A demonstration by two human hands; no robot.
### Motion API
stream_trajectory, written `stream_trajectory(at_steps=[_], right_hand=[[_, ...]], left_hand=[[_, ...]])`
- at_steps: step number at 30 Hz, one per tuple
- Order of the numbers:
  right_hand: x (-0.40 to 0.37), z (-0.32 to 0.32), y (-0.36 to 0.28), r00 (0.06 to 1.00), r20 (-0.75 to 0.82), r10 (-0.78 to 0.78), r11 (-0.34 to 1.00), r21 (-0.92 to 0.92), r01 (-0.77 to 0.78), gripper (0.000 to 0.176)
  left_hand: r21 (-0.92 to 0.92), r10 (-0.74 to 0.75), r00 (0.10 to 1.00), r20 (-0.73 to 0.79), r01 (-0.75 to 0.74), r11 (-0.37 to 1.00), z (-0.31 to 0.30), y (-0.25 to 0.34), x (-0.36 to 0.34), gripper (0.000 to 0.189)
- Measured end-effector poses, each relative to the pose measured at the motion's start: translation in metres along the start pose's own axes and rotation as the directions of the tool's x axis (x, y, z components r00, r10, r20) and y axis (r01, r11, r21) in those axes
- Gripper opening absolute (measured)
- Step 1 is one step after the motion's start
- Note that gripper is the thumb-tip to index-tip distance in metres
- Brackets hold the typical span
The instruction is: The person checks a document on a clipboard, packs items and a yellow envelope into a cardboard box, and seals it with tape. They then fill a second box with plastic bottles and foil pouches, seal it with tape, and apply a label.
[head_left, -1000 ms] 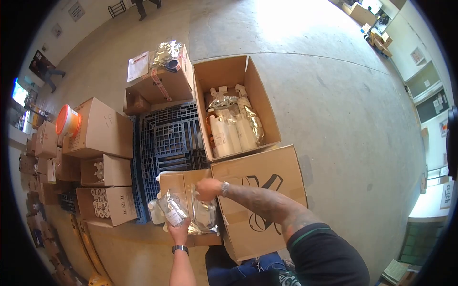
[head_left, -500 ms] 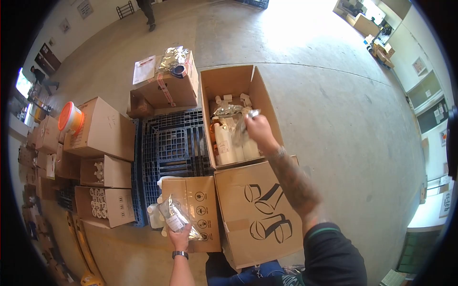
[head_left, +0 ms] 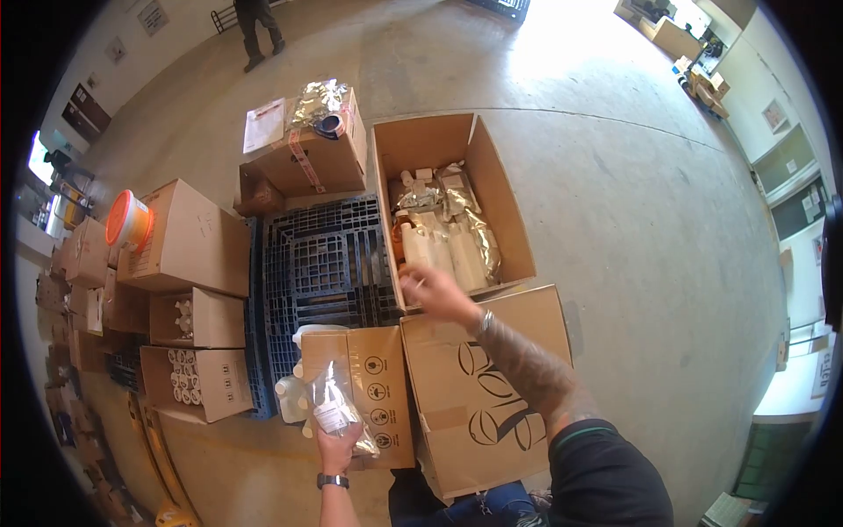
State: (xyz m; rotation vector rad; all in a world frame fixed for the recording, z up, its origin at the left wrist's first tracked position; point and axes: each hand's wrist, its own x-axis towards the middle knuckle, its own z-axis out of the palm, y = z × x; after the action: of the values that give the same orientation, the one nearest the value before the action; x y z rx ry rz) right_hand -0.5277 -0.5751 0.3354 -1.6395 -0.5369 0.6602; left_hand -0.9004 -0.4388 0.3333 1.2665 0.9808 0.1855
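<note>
My left hand [head_left: 339, 446] grips the lower end of a silver foil pouch [head_left: 330, 393] with a white label, over the flap of a small carton [head_left: 380, 344]. My right hand [head_left: 441, 297] is above the near edge of a tall open carton [head_left: 514, 206]. Its fingers are loosely bent and a little blurred, with nothing visible in them. Inside that carton are white plastic bottles [head_left: 424, 250], an orange-brown bottle partly hidden, small white containers and shiny foil pouches [head_left: 481, 241]. One long pouch lies along the right side.
A closed carton [head_left: 483, 395] stands directly before me. Left of the open carton is a blue plastic pallet [head_left: 320, 263]. A taped carton [head_left: 325, 162] bears paper, tape and foil. More cartons and an orange-white bucket [head_left: 129, 220] stand left. A person [head_left: 256, 31] stands farther back.
My right hand has let go of a foil pouch, which now lies in the open carton, and has drawn back toward me and left. My left hand still holds its pouch.
</note>
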Motion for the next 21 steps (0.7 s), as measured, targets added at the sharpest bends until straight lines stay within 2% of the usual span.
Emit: stream_trajectory(at_steps=[1, 2, 3, 4, 5, 6, 7, 8, 10, 11, 14, 15, 16, 18, 20, 21], right_hand=[[-0.016, 0.007, -0.016, 0.973, 0.227, -0.047, 0.978, -0.187, 0.091, 0.041], [-0.031, 0.015, -0.022, 0.917, 0.392, -0.068, 0.930, -0.307, 0.200, 0.054], [-0.051, 0.022, -0.039, 0.905, 0.423, 0.041, 0.907, -0.395, 0.144, 0.064], [-0.055, 0.022, -0.052, 0.840, 0.519, 0.159, 0.859, -0.491, 0.141, 0.066], [-0.059, 0.020, -0.064, 0.756, 0.591, 0.282, 0.801, -0.579, 0.154, 0.068], [-0.063, 0.019, -0.072, 0.657, 0.635, 0.406, 0.733, -0.656, 0.182, 0.071], [-0.065, 0.009, -0.078, 0.689, 0.634, 0.353, 0.765, -0.619, 0.178, 0.068], [-0.064, -0.005, -0.083, 0.683, 0.651, 0.332, 0.838, -0.535, 0.103, 0.065], [-0.061, -0.037, -0.100, 0.683, 0.674, 0.283, 0.938, -0.342, -0.051, 0.061], [-0.068, -0.048, -0.116, 0.728, 0.619, 0.295, 0.948, -0.283, -0.143, 0.055], [-0.070, -0.063, -0.146, 0.899, 0.322, 0.298, 0.948, -0.214, -0.237, 0.048], [-0.059, -0.069, -0.147, 0.963, 0.185, 0.198, 0.972, -0.167, -0.168, 0.048], [-0.044, -0.077, -0.146, 0.994, 0.039, 0.098, 0.987, -0.128, -0.092, 0.048], [0.014, -0.109, -0.115, 0.988, -0.139, 0.073, 0.975, -0.200, -0.100, 0.046], [0.071, -0.134, -0.097, 0.949, -0.316, -0.011, 0.971, -0.231, -0.066, 0.043], [0.103, -0.151, -0.078, 0.921, -0.388, 0.008, 0.990, -0.128, -0.063, 0.042]], left_hand=[[0.091, 0.034, 0.998, 0.047, -0.038, 0.995, -0.002, 0.001, -0.004, 0.062], [0.090, 0.043, 0.987, 0.154, -0.057, 0.994, 0.004, 0.010, -0.009, 0.063], [0.088, 0.052, 0.964, 0.259, -0.077, 0.993, 0.014, 0.026, -0.016, 0.064], [0.083, 0.065, 0.931, 0.359, -0.101, 0.991, 0.025, 0.039, -0.020, 0.066], [0.175, 0.041, 0.912, 0.408, -0.122, 0.977, 0.032, 0.047, -0.021, 0.075], [0.377, 0.084, 0.891, 0.445, -0.272, 0.886, 0.042, 0.062, -0.020, 0.088], [0.419, 0.083, 0.880, 0.467, -0.303, 0.856, 0.055, 0.079, -0.017, 0.091], [0.457, 0.083, 0.867, 0.492, -0.338, 0.823, 0.067, 0.090, -0.014, 0.094], [0.391, 0.332, 0.831, 0.446, -0.514, 0.763, 0.087, 0.083, 0.004, 0.097], [0.365, 0.449, 0.793, 0.412, -0.595, 0.716, 0.098, 0.076, 0.013, 0.099], [0.363, 0.583, 0.798, 0.152, -0.594, 0.718, 0.144, 0.061, 0.010, 0.100], [0.391, 0.605, 0.769, 0.205, -0.631, 0.670, 0.150, 0.034, 0.014, 0.095], [0.419, 0.570, 0.778, 0.265, -0.625, 0.658, 0.161, 0.020, 0.008, 0.093], [0.476, 0.487, 0.787, 0.379, -0.617, 0.627, 0.187, -0.002, -0.007, 0.089], [0.649, 0.417, 0.781, 0.465, -0.621, 0.439, 0.201, -0.031, -0.014, 0.089], [0.715, 0.375, 0.780, 0.501, -0.617, 0.328, 0.204, -0.039, -0.015, 0.089]])
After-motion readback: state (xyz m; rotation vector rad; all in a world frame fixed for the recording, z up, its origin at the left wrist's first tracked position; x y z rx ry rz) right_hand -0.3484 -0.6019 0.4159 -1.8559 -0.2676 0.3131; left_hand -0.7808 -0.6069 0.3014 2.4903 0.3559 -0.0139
